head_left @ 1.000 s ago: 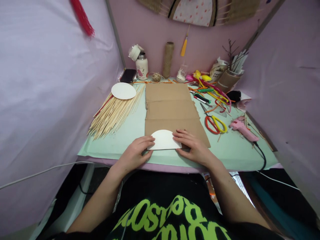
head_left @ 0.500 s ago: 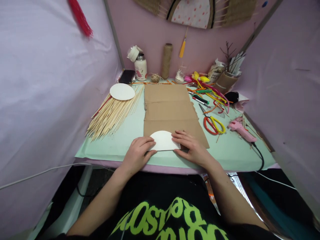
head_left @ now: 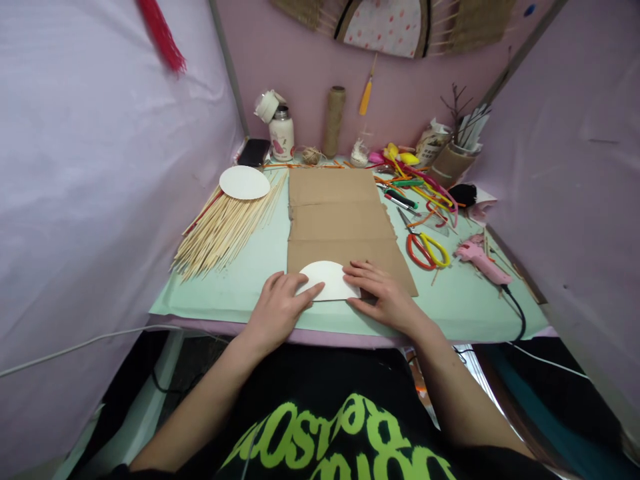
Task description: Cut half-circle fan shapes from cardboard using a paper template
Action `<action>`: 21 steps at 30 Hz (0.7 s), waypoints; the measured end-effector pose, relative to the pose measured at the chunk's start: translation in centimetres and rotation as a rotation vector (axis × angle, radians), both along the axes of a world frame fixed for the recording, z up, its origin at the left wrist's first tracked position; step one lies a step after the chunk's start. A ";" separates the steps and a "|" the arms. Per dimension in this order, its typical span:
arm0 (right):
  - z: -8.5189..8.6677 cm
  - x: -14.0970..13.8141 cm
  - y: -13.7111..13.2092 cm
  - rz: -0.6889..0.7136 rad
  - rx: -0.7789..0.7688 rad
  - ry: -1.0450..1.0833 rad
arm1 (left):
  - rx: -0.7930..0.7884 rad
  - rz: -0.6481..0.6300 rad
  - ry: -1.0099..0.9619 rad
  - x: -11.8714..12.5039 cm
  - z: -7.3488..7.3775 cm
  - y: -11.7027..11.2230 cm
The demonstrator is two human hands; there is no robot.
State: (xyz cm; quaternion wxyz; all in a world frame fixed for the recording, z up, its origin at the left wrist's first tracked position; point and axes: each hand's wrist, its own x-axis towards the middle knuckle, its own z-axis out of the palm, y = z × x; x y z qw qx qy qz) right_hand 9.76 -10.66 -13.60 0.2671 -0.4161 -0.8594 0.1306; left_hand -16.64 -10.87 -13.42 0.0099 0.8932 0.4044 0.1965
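Note:
A white half-circle of paper or card [head_left: 327,280], straight edge towards me, lies on the near end of a brown cardboard sheet [head_left: 333,220]. My left hand [head_left: 280,310] rests on its left end, thumb laid over the white surface and fingers at the curved side. Across the right end lie the stretched fingers of my right hand [head_left: 383,293], with the thumb apart at the straight edge. Both hands are open and press the piece from above. Whether the white piece is folded or cut cannot be told.
Left: a white disc [head_left: 245,183] on thin wooden sticks [head_left: 225,233]. Right: scissors [head_left: 425,247], a pink glue gun [head_left: 484,260] with a cord, and colourful pipe cleaners [head_left: 430,190]. Along the back stand a bottle [head_left: 283,137], a brown roll [head_left: 334,123] and a container of twigs [head_left: 453,163].
My left thumb has moved from the straight edge up onto the white half-circle, and the left fingers have drawn back slightly. My right hand and the white piece have stayed put.

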 end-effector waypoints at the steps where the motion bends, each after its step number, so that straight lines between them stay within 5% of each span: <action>1: 0.0 0.0 0.0 0.001 -0.002 0.002 | 0.004 0.009 0.030 0.1 0.1 -0.1; 10: -0.2 0.0 0.2 0.004 0.008 0.008 | -0.013 0.030 0.106 1.7 0.9 -1.0; 21: 0.2 -0.2 0.0 0.004 0.005 -0.007 | -0.016 0.164 0.119 6.3 -0.8 -2.6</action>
